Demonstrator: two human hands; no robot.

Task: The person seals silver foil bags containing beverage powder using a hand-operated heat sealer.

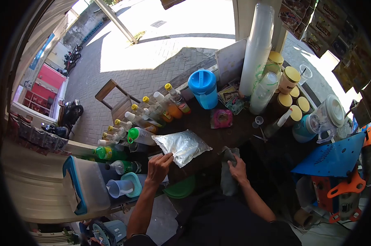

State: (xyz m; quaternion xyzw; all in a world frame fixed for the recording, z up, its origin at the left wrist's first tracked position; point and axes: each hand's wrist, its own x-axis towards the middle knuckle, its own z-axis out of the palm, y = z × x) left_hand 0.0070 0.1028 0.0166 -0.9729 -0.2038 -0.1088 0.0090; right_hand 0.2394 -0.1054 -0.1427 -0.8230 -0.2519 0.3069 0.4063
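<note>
A shiny silver foil pouch [183, 146] lies on the dark table [243, 135], near its front edge. My left hand [160, 167] is closed on the pouch's lower left corner, fingers pinched together. To the right, my right hand [237, 169] grips a grey cloth [228, 176] that hangs down at the table's front edge. A blue lidded pitcher [203, 88] stands behind the pouch, and a pink packet [222, 118] lies between that pitcher and my right hand.
Rows of bottles [152, 110] stand at the left. Tall stacked plastic cups [257, 49], yellow-lidded jars [289, 80] and a blender [323, 119] stand at the right, beside a blue and orange machine [337, 164]. A clear storage box [87, 184] is at the lower left.
</note>
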